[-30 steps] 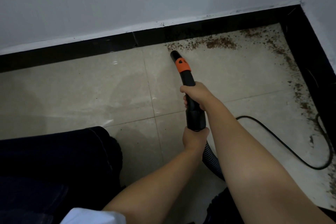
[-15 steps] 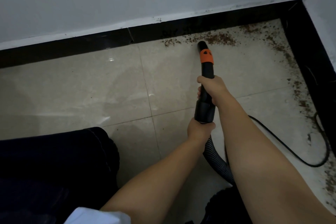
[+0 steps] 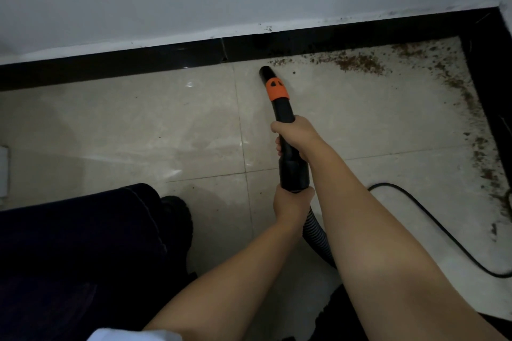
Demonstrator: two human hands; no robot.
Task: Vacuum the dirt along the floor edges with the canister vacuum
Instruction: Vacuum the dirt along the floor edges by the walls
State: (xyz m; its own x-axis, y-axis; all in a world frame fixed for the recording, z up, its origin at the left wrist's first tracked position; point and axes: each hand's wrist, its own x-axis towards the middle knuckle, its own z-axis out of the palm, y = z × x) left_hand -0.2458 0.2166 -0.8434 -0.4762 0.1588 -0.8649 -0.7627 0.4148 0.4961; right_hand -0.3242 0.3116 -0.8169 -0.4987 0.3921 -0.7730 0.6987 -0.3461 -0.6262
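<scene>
A black vacuum nozzle (image 3: pixel 279 108) with an orange band points at the black baseboard (image 3: pixel 138 63); its tip lies on the tile just left of the brown dirt (image 3: pixel 357 62). The dirt runs along the far wall and down the right edge (image 3: pixel 482 152) into the corner. My right hand (image 3: pixel 296 133) grips the tube's middle. My left hand (image 3: pixel 291 202) grips it lower, where the ribbed hose (image 3: pixel 315 238) joins. The canister itself is hidden below my arms.
A black power cord (image 3: pixel 432 221) loops across the tiles at the right. My dark trouser leg and shoe (image 3: pixel 171 219) stand at the lower left. A white object (image 3: pixel 4 171) shows at the left edge. Beige floor tiles (image 3: pixel 124 133) stretch leftwards.
The nozzle tip has swung from the dirt patch back to the left, away from the corner. Both hands keep their hold on the tube.
</scene>
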